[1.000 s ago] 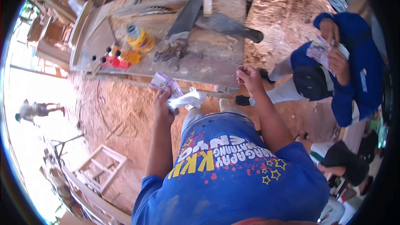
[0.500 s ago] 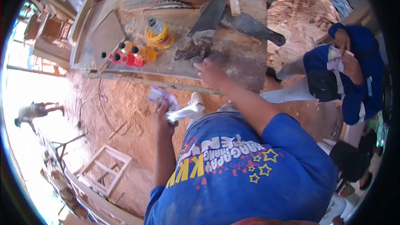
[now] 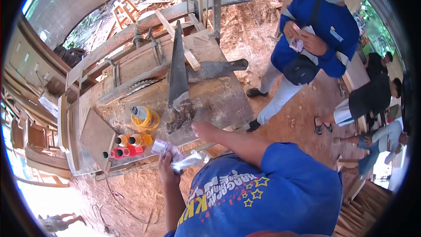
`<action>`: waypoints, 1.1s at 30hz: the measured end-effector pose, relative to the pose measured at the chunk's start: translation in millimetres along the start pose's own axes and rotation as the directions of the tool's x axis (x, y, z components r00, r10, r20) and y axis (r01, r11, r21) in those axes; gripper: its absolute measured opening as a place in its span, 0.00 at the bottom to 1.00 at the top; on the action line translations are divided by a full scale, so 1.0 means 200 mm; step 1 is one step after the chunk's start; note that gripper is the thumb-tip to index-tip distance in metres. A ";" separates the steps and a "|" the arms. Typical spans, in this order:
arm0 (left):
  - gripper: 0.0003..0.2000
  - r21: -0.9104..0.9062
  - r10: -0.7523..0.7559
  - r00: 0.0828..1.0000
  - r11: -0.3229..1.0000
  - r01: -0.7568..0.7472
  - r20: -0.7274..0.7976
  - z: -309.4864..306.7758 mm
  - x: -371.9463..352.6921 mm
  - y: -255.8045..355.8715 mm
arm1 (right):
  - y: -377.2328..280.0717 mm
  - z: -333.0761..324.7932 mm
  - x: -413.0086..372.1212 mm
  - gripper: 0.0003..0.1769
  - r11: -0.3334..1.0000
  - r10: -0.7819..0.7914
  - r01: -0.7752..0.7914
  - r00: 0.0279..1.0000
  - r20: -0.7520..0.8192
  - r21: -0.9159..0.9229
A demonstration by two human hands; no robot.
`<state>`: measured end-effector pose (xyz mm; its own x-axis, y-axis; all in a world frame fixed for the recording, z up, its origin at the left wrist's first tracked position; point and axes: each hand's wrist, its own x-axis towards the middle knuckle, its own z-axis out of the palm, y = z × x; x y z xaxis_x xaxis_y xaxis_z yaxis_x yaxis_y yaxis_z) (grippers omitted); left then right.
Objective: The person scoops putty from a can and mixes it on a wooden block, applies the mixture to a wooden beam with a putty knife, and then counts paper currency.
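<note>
My left hand (image 3: 165,166) is closed around purple banknotes (image 3: 163,147) and a crumpled clear plastic bag (image 3: 186,161), just off the near edge of the workbench. Over the bench edge, my right hand (image 3: 205,131) has its fingers curled in, and I see nothing in them. Just beyond it lies the dark, worn handle of a handsaw (image 3: 178,77), its blade pointing away from me. A second saw (image 3: 215,69) lies across behind that blade. Left of the handle stand a yellow tub with a clear bottle (image 3: 145,119), orange drink bottles (image 3: 139,140) and red drink bottles (image 3: 127,151).
The wooden workbench (image 3: 215,105) carries a toothed circular blade (image 3: 142,86) in a slot and a flat board (image 3: 96,138). At right, a masked person in blue (image 3: 326,30) holds banknotes (image 3: 297,44). Other people sit further right. A sawdust heap (image 3: 245,22) rises behind.
My view has tilted up and turned, bringing the masked person fully into sight. My right hand's fingers have drawn in from a stretched pose. The left hand still holds the banknotes and bag.
</note>
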<state>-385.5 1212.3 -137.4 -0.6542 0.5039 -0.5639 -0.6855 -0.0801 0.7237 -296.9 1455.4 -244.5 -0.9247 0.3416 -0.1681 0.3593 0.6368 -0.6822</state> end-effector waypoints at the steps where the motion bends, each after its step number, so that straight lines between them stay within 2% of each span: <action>1: 0.09 -0.005 0.009 1.000 1.000 -0.009 0.010 0.03 0.07 -0.02 | -0.03 -0.06 -0.05 0.12 0.993 0.004 -0.003 1.000 -0.007 0.121; 3: 0.10 -0.014 -0.032 0.995 0.999 0.033 0.090 0.10 0.12 -0.02 | -0.04 -0.17 -0.16 0.11 0.938 0.072 -0.040 0.994 -0.083 0.345; 4: 0.10 -0.016 -0.055 0.990 0.998 0.058 0.132 0.14 0.14 -0.03 | 0.02 -0.20 -0.21 0.12 0.805 0.158 -0.129 0.987 0.001 0.580; 6: 0.10 0.010 -0.102 0.978 0.995 0.102 0.184 0.22 0.18 -0.05 | 0.15 -0.26 -0.32 0.12 0.357 0.235 -0.284 0.949 0.209 0.890; 9: 0.10 0.056 -0.149 0.958 0.989 0.139 0.247 0.36 0.23 -0.10 | 0.18 -0.45 -0.53 0.12 0.270 0.313 -0.283 0.930 0.194 0.920; 10: 0.10 0.074 -0.159 0.950 0.987 0.144 0.268 0.42 0.23 -0.11 | 0.16 -0.53 -0.60 0.13 0.454 0.303 -0.269 0.943 0.137 0.849; 13: 0.10 0.117 -0.199 0.926 0.979 0.169 0.322 0.61 0.22 -0.15 | 0.16 -0.61 -0.69 0.18 0.814 0.185 -0.131 0.982 -0.038 0.566; 16: 0.10 0.175 -0.255 0.897 0.963 0.204 0.360 0.76 0.24 -0.23 | 0.09 -0.69 -0.73 0.27 0.899 0.179 -0.114 0.977 -0.116 0.423; 19: 0.11 0.258 -0.304 0.872 0.942 0.215 0.384 0.90 0.23 -0.29 | 0.16 -0.64 -0.71 0.31 0.866 0.019 0.123 0.961 -0.277 0.485; 22: 0.14 0.340 -0.340 0.846 0.918 0.203 0.411 1.00 0.23 -0.35 | 0.28 -0.72 -0.72 0.31 0.841 -0.071 0.178 0.973 -0.222 0.512; 25: 0.13 0.400 -0.370 0.836 0.894 0.202 0.405 1.11 0.20 -0.37 | 0.34 -0.82 -0.76 0.25 0.822 -0.021 0.141 0.976 -0.217 0.552; 28: 0.14 0.433 -0.373 0.857 0.878 0.203 0.355 1.13 0.21 -0.42 | 0.42 -0.86 -0.80 0.21 0.851 0.048 0.088 0.968 -0.245 0.518; 31: 0.13 0.492 -0.346 0.888 0.855 0.164 0.304 1.22 0.17 -0.47 | 0.51 -0.85 -0.78 0.14 0.707 0.192 -0.008 0.965 -0.181 0.708; 32: 0.13 0.609 -0.328 0.866 0.792 0.034 0.378 1.22 0.20 -0.48 | 0.55 -0.84 -0.79 0.13 0.748 0.130 0.090 0.952 -0.278 0.657; 33: 0.13 0.567 -0.344 0.860 0.820 0.079 0.377 1.23 0.21 -0.49 | 0.53 -0.90 -0.80 0.14 0.693 0.157 0.057 0.961 -0.227 0.718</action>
<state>-268.1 1452.5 -134.7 -0.2062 0.7854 -0.5836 -0.4327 0.4617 0.7743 -88.7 1593.5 -162.0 -0.8036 0.5855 -0.1069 0.1063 -0.0356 -0.9937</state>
